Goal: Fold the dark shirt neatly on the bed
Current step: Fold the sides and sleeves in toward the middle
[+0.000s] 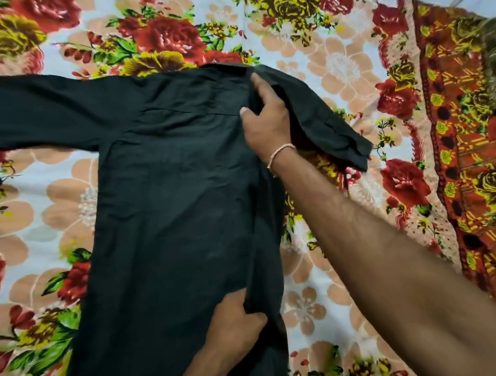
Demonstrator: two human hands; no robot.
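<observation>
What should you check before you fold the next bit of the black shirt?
1. Shirt lying flat on the bedsheet: ok, the body is spread out.
2. Right hand holding the shoulder edge: ok, fingers curl round the fabric.
3. Left hand holding the lower side edge: ok, it pinches a fold.
4. Right sleeve tucked in: not ok, it hangs past the body.
5. Left sleeve folded: not ok, it is stretched out.
6. Buttons done up: cannot tell.
</observation>
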